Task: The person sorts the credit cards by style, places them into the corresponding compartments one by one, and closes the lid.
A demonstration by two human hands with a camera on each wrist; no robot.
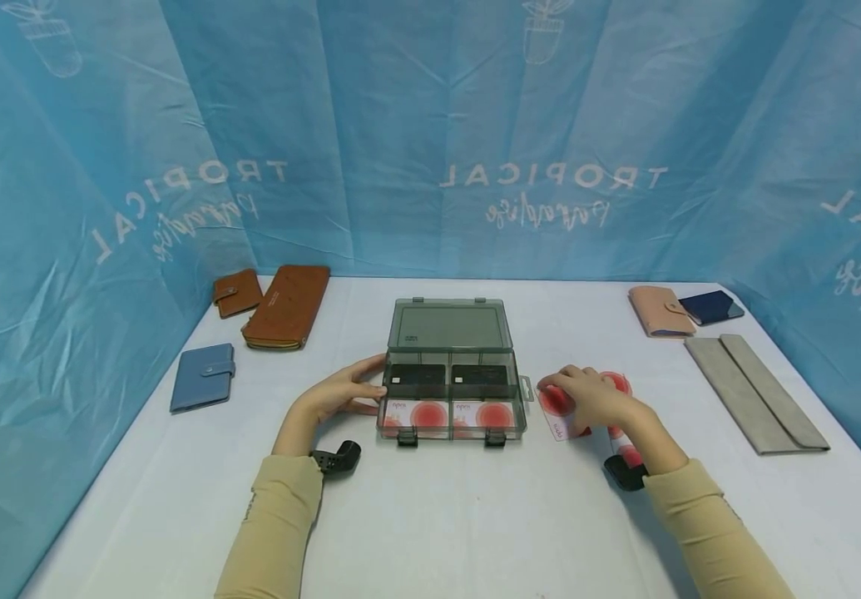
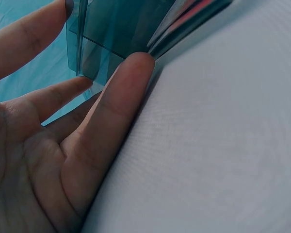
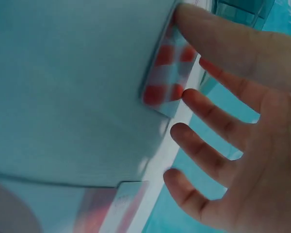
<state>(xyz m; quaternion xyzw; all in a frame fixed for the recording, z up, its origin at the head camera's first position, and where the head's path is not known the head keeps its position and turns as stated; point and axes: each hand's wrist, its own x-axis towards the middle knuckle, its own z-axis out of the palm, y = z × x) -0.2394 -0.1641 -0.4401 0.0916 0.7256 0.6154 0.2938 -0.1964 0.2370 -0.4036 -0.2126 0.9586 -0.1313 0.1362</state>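
Cards under right hand beside box

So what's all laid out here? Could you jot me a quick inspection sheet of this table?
Surface: white table, cloth-covered.
Job's things: smoky plastic box, lid open; two dark cards in the rear compartments, two red-dot cards in front. Loose red-dot cards lie right of the box.
Clutter: brown wallets, blue wallet, pink wallet, navy wallet, grey pouch.
Grips: left hand touches the box's left side with straight fingers; right hand rests on the loose cards.
Cables: nothing seen.
Surroundings: blue printed backdrop on three sides.
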